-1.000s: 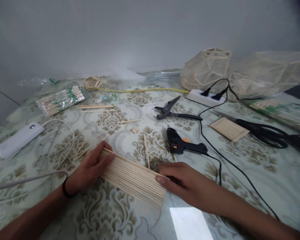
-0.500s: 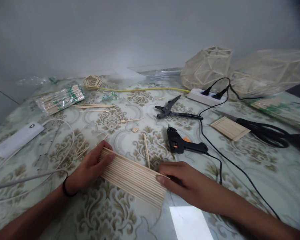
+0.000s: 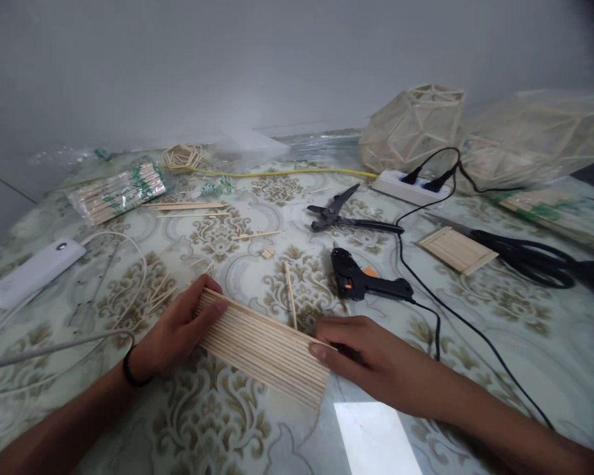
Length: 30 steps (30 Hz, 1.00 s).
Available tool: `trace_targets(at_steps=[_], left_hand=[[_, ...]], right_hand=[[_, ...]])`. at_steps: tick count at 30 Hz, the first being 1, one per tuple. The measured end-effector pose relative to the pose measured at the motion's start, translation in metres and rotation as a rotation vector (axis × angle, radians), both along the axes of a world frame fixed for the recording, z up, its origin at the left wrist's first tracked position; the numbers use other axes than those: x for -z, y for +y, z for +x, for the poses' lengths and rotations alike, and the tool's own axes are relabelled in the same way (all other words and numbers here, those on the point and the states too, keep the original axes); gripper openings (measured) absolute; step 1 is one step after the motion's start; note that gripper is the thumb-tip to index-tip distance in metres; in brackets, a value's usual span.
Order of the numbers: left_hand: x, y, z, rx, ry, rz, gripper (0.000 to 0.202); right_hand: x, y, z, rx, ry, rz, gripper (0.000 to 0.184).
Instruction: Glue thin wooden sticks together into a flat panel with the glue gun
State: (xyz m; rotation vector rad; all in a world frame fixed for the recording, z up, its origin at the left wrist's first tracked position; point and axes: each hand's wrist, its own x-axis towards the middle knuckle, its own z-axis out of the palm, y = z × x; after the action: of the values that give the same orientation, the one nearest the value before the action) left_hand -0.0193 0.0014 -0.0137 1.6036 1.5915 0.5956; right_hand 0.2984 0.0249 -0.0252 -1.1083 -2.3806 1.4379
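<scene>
A flat row of thin wooden sticks (image 3: 262, 346) lies side by side on the patterned table (image 3: 525, 349), running diagonally. My left hand (image 3: 173, 333) is closed round its left end, thumb on top and fingers against the stick ends. My right hand (image 3: 366, 356) is closed on the right end, with a fingertip pressed to the stick tips. A single loose stick (image 3: 290, 293) rests just behind the row. A black hot glue gun (image 3: 369, 284) lies a little beyond my right hand, its cord trailing right.
Black pliers (image 3: 346, 218), a white power strip (image 3: 408, 187), a small stick panel (image 3: 458, 249) and black scissors (image 3: 525, 254) lie at the back right. Stick-frame shapes (image 3: 410, 125) stand behind. A bag of sticks (image 3: 116, 191) and a white device (image 3: 34, 272) with cable lie left.
Both hands stay on the ends of the stick row. The view has shifted slightly, so everything sits a little higher in the picture.
</scene>
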Motion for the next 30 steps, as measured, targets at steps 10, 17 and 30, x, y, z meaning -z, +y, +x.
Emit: trace_targets(at_steps=[10,17,30], left_hand=[[0.0008,0.0008,-0.0009,-0.005,-0.003,-0.011,0.037],[0.0035,0.0,-0.0031,0.001,-0.002,-0.012,0.038],[0.0015,0.0,-0.0014,0.003,-0.006,-0.024,0.037]], right_hand=[[0.0008,0.0004,-0.0007,0.001,-0.012,-0.001,0.068],[0.001,0.0006,0.0,-0.004,-0.008,-0.003,0.066],[-0.0023,0.0006,0.0003,-0.014,0.007,0.03,0.065]])
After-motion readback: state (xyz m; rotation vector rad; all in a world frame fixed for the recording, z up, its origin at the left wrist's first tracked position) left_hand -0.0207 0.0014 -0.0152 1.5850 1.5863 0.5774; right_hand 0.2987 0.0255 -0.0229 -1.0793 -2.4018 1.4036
